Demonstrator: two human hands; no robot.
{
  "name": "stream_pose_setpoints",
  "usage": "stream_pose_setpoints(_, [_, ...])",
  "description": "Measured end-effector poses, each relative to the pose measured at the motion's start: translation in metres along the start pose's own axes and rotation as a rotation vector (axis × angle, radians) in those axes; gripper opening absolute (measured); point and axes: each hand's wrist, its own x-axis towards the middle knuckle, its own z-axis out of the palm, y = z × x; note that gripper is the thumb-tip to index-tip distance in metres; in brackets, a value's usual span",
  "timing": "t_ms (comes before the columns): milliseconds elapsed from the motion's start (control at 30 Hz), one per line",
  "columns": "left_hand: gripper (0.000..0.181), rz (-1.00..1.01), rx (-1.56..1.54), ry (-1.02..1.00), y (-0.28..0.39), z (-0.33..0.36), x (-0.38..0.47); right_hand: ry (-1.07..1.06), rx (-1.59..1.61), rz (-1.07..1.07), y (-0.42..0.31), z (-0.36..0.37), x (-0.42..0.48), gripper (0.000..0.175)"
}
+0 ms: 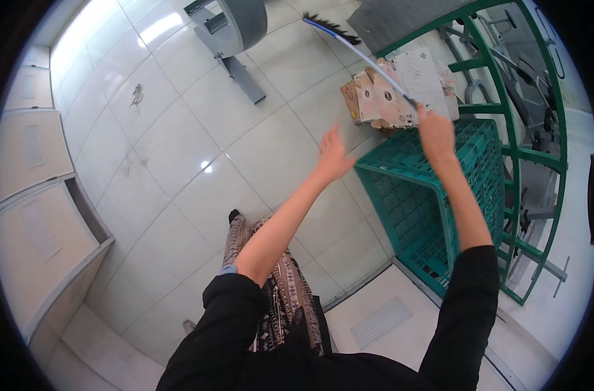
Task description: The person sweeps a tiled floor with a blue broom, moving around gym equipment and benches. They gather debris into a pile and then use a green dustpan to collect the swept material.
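Observation:
My right hand [435,134] grips the handle end of a broom [373,63] above the far side of a green plastic crate [398,181]. The broom's pale handle slants up and left to a blue head with dark bristles near the top of the view. My left hand [333,159] is held out with fingers apart and nothing in it, left of the crate's upper corner. Flattened cardboard boxes [387,95] lie beyond the crate, partly behind the broom handle. The crate lies on its side, its opening facing me.
Pale cabinets [38,146] line the left side. A small heap of sweepings [136,97] lies on the glossy tile floor [189,146]. A grey machine base [233,34] stands at the top. A green metal rack [509,122] holding metal parts stands right of the crate.

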Motion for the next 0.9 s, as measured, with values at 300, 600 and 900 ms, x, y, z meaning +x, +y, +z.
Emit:
stream_pose_setpoints(300, [0.075, 0.274, -0.084, 0.119, -0.007, 0.003, -0.023, -0.174, -0.025, -0.168, -0.077, -0.059, -0.105, 0.032])
stream_pose_setpoints(600, [0.016, 0.408, 0.122, -0.300, -0.012, -0.027, -0.091, -0.547, 0.312, -0.201, -0.102, -0.199, -0.179, 0.034])
stream_pose_setpoints(900, [0.012, 0.296, 0.618, -0.518, -0.114, -0.124, -0.096, -0.498, 0.961, 0.148, -0.211, -0.150, -0.173, 0.028])
